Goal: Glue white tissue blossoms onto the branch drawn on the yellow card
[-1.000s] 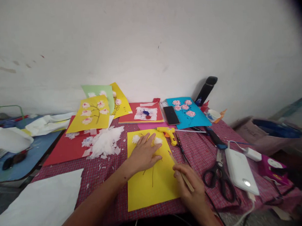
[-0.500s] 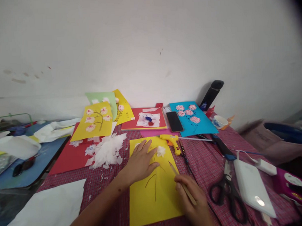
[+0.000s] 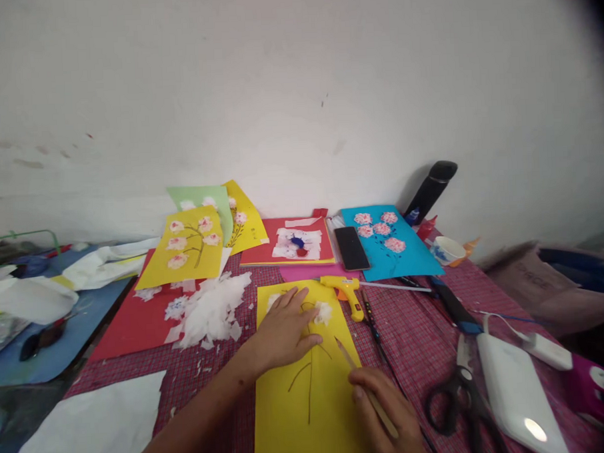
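A yellow sheet of paper (image 3: 285,431) lies in front of me with thin dark stem lines drawn on it. White paper tufts (image 3: 323,312) sit near its upper part, one of them partly behind my fingers. My left hand (image 3: 281,331) rests flat on the upper sheet, fingers stretched out. In my right hand (image 3: 385,410) is a pencil (image 3: 350,354), its tip pointing up and left over the sheet's right side; whether the tip touches the paper I cannot tell. A yellow glue gun (image 3: 350,294) lies at the sheet's top right corner.
White paper scraps (image 3: 213,314) are heaped on the left. Finished-looking flower cards (image 3: 182,242) and a blue one (image 3: 393,242) lean at the back, with a phone (image 3: 351,248) between. Scissors (image 3: 462,393), a white power bank (image 3: 519,390) and a cup (image 3: 447,249) stand or lie right.
The view has shifted slightly, so the table things appear a little lower and more spread. My left hand stays on the sheet, and my right hand still holds the pencil near the same place.
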`<action>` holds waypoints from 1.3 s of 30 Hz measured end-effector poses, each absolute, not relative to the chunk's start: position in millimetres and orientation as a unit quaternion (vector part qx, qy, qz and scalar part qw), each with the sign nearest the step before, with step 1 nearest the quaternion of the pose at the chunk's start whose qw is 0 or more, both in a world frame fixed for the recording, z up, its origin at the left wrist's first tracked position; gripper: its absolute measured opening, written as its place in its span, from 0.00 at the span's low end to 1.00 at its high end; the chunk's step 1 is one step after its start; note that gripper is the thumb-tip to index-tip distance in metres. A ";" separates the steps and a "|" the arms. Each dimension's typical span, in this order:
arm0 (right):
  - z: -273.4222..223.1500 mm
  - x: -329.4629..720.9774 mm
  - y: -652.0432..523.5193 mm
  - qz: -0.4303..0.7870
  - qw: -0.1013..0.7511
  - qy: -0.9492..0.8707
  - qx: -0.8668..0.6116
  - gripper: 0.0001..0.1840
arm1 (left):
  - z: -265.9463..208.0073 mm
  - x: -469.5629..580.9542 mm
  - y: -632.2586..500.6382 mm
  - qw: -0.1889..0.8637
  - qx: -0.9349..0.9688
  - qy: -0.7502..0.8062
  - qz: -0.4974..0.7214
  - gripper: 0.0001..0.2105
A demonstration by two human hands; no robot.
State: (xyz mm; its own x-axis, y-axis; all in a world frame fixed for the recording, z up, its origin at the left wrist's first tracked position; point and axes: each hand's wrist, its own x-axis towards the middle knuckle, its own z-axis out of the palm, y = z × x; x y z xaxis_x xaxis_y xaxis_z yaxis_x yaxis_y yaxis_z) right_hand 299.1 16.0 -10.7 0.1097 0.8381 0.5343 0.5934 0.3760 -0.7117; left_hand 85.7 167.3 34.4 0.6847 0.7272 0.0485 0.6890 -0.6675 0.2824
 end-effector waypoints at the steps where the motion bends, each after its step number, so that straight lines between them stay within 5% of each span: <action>1: -11.1 299.3 16.3 0.123 0.509 -0.655 -0.544 0.10 | 34.9 85.5 167.3 0.122 0.909 0.391 0.078 0.28; 39: 18.0 301.6 33.4 0.213 0.476 -0.619 -0.588 0.12 | 26.6 95.0 169.4 0.138 0.904 0.384 0.130 0.24</action>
State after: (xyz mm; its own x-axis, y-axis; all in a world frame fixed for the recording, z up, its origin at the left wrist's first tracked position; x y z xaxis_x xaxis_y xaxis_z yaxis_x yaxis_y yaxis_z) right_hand 301.6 33.4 18.0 0.1427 0.9301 0.3383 0.5246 0.2188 -0.8227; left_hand 95.0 169.4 26.6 0.6715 0.7298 0.1287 0.6578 -0.6670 0.3499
